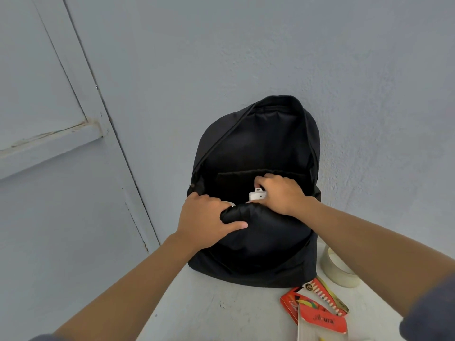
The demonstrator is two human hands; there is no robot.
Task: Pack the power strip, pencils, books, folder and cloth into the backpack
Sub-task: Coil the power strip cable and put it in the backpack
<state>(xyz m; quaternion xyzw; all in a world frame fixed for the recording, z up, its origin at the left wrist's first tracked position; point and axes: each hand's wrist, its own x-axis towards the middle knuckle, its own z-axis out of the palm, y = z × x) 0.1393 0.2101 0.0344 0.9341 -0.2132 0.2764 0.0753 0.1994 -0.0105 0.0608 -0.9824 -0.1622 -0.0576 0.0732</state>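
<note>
Gripped the bunched front panel of the black backpack (258,254) with the left hand (206,217), fingers curled over the fabric rim and thumb pressed flat along its outside, holding the mouth wide. Closed the right hand (280,193) round the white power strip (257,195), just past the left hand's knuckles and inside the opening, with only one end showing beneath the fingers. Judged the strip stiff, smooth hard plastic, light enough for one hand yet apt to slip; best pinched across its narrow sides near the end, with care for any trailing cord, hidden here. Reckoned the backpack fabric soft and limp, needing that left-hand hold to stay open. Noted the red pencils box (317,308) flat on the tabletop (209,311), nearer than the right hand and under its forearm, beside a tape roll (339,269).
</note>
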